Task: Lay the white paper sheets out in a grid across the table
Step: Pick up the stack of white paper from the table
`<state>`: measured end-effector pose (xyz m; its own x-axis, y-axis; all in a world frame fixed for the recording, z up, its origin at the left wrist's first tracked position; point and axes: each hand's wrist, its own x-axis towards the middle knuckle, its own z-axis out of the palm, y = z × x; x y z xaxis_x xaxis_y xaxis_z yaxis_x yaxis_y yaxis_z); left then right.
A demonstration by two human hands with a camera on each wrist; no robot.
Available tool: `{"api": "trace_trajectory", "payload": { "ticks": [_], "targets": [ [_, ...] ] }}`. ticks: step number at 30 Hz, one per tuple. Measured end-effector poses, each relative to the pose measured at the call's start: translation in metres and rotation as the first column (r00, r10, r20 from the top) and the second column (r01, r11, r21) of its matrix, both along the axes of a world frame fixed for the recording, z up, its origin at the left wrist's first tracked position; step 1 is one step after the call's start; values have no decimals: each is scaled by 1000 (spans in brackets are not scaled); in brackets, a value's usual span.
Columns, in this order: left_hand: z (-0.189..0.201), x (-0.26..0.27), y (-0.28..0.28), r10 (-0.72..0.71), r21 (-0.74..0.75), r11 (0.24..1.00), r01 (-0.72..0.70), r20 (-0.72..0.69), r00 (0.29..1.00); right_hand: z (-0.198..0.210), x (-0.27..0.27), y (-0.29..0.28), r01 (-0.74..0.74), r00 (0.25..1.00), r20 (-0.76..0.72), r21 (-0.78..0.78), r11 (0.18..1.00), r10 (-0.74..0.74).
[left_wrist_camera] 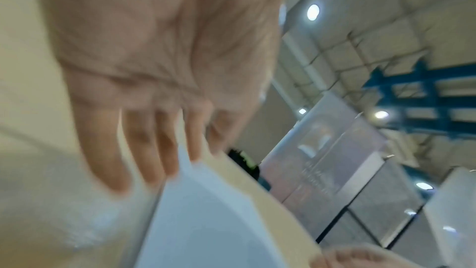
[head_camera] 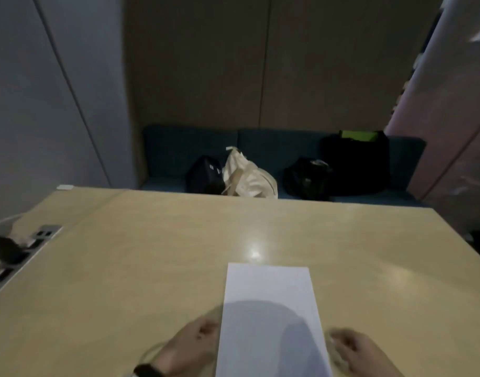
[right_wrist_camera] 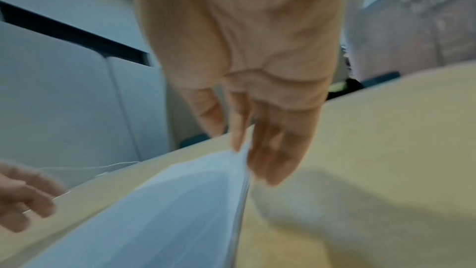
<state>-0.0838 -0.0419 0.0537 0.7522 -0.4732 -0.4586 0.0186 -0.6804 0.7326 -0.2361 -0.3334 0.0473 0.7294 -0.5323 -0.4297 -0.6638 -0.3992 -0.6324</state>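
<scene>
Bags [head_camera: 249,175] line the bench [head_camera: 260,148] beyond the table [head_camera: 151,254].

Left hand [head_camera: 191,346] and right hand [head_camera: 354,349] low, fingers loosely extended.

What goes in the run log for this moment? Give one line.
stage: grid not begun | paper stack: near table edge | left hand: at stack's left edge, fingers straight | right hand: fingers at stack's right edge
</scene>
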Motion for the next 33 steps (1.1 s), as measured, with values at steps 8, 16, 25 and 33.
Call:
{"api": "trace_trajectory", "payload": {
  "ticks": [8, 16, 25, 33],
  "targets": [
    [-26, 3, -47, -30, 212, 977, 28, 5, 1000, -11, 37, 28, 89, 996, -15, -15, 996, -89],
    [-27, 2, -53, -51, 243, 969, 31, 78, 996, -9, 42, 37, 157, 986, -67, 54, 986, -154],
    [-17, 16, -49, 219, -60, 970, -236, -212, 953, 24, 32, 39, 168, 861, 387, 392, 904, -328],
    [27, -4, -71, 11, -453, 867, -209, -400, 916, 71, 24, 3, 66, 727, 533, 572, 817, -432]
  ]
}}
